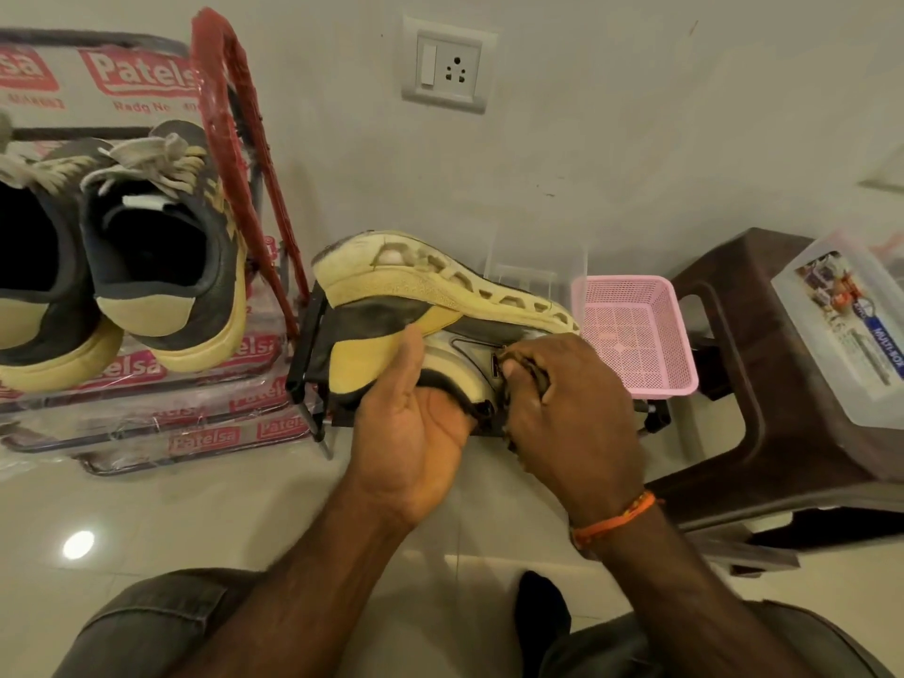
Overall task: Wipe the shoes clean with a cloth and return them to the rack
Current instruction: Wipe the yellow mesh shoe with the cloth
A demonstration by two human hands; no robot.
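i see the left hand (416, 433) gripping a black and yellow shoe (430, 325) at its heel end, thumb laid over the yellow heel patch and fingers tucked into the opening. the shoe is held in the air on its side, its pale worn sole facing up and away toward the wall. the right hand (572, 408) is clenched around a dark cloth (531, 371), pressing it against the shoe's side near the laces; only a scrap of the cloth shows between the fingers. an orange thread band (614, 518) circles the right wrist. to the left, the rack (235, 115), still in red printed wrapping, carries a pair of dark sneakers (161, 247) with cream soles, heels toward me. just behind the held shoe sits a pink basket (636, 335), and beside that a brown plastic stool (734, 384) with a clear lidded box (841, 325) on top.
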